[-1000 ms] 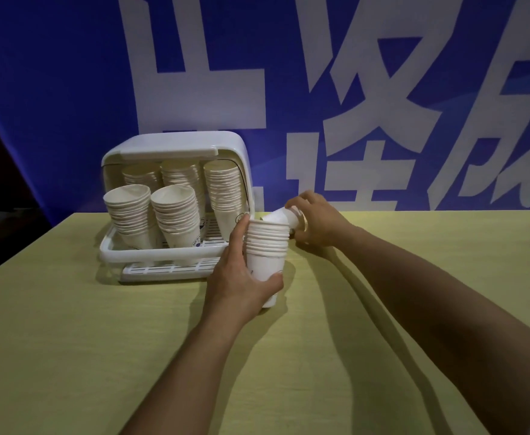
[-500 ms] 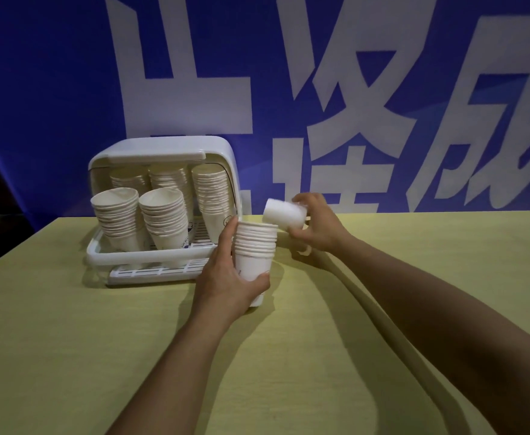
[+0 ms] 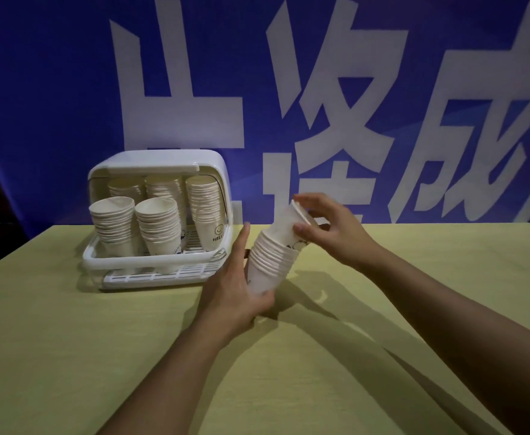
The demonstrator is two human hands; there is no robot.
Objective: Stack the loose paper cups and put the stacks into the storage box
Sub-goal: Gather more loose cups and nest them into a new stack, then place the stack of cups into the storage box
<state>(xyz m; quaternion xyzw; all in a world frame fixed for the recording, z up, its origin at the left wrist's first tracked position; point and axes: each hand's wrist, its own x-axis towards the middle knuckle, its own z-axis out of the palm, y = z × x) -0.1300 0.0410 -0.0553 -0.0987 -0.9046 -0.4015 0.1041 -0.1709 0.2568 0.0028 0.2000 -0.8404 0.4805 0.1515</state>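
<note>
Two bare hands work a tilted stack of ribbed white paper cups [image 3: 268,262] near the middle of the matte yellow worktop [image 3: 69,356]. The left hand [image 3: 235,290] curls round the stack's base; the right hand [image 3: 329,227] pinches the smooth top cup [image 3: 288,224] at its rolled rim. Toward the worktop's far left edge, the rounded white plastic storage box [image 3: 160,161] holds five cup stacks [image 3: 160,224].

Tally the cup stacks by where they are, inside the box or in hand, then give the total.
Stacks in the storage box: 5
Stack held in the left hand: 1; the right hand seats a cup on it
Total stacks: 6
</note>
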